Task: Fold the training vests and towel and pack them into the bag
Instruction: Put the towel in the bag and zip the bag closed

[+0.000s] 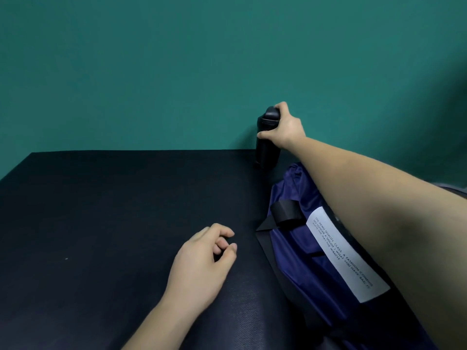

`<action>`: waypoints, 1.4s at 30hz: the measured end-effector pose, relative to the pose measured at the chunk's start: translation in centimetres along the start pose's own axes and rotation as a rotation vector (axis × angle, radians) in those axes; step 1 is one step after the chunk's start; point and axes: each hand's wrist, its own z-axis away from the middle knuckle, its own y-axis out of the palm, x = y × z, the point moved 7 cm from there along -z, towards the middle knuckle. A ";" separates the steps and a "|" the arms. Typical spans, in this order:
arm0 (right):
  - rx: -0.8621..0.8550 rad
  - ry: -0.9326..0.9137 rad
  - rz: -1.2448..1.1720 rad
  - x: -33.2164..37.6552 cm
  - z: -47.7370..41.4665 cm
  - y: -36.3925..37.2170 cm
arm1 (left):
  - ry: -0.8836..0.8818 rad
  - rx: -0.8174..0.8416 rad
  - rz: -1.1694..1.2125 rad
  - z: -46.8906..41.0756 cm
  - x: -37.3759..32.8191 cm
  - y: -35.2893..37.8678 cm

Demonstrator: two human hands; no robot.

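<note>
The right forearm [379, 198] crosses over the bag [295, 251] and hides its right side, and the bottom edge of the view cuts off the bag's near end. Its opening cannot be made out, so what it holds cannot be told. A white label [346, 256] on it carries 3 lines of small dark print, too fine to read with certainty. A black bottle [267, 147] is dark against a dark surface, so its base is hard to pick out, and fingers cover part of its cap.

The table [113, 223] is covered in a black, finely textured material and runs up to a plain teal wall [177, 59].

The bag, navy blue and shiny, lies on the right part of the table, its gathered end pointing toward the wall. A black strap [285, 210] forms a loop on its left side. The bottle stands upright at the table's far edge, just beyond the bag's gathered end and close to the wall.

The right hand [285, 125] grips the bottle near its top, fingers wrapped over the cap and thumb against the side. The left hand [202, 258] rests palm down on the table, left of the bag and not touching it, its fingers loosely curled and holding nothing.
</note>
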 end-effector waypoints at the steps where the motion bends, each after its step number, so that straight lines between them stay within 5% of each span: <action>1: 0.008 -0.005 0.002 0.1 0.4 -0.3 | 0.004 -0.002 -0.005 -0.1 0.0 0.1; 11: 0.028 -0.197 -0.230 6.6 13.0 -12.6 | -0.001 -0.011 -0.050 0.2 -0.2 0.2; 22: -0.079 -0.137 -0.347 1.6 31.5 -30.7 | 0.019 0.076 -0.164 6.8 -3.0 1.6; 42: -0.190 -0.066 -0.276 -12.7 50.0 -37.3 | 0.677 0.323 -0.425 17.7 -24.8 14.6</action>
